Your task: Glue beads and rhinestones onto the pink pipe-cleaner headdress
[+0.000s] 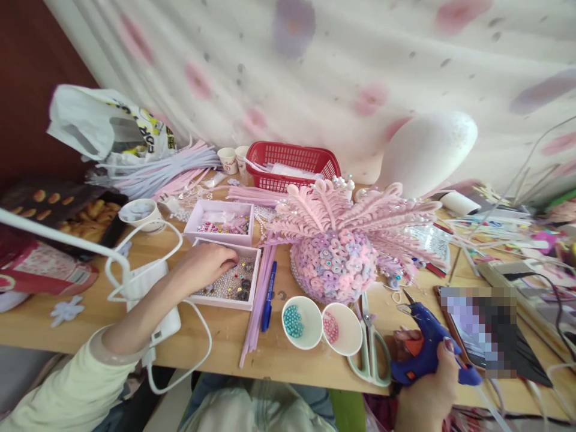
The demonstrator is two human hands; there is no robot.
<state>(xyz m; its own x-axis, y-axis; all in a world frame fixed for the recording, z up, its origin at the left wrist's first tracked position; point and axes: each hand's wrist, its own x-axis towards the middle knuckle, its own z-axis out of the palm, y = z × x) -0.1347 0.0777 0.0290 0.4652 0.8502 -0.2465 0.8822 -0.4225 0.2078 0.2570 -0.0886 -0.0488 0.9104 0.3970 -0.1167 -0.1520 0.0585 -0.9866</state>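
Observation:
My left hand (209, 265) reaches over the white box of beads and rhinestones (255, 282), fingers curled down together; what they pinch, if anything, is hidden. My right hand (429, 387) grips a blue hot glue gun (423, 345) at the right front, its nozzle pointing up and to the left. Between the hands sits a dome-shaped headdress (333, 267) covered in pink and lilac pipe-cleaner flowers, with pink feathery plumes (310, 210) fanning behind it. In front of it stand a paper cup with teal beads (300, 342) and a paper cup with pink beads (344, 348).
Scissors (378, 360) lie beside the cups, and a blue pen (270, 300) beside lilac pipe cleaners (256, 312). A power bank (150, 294) with white cables lies near my left forearm. Behind are a red basket (292, 156) and a white foam head (427, 153). A phone (468, 336) lies right.

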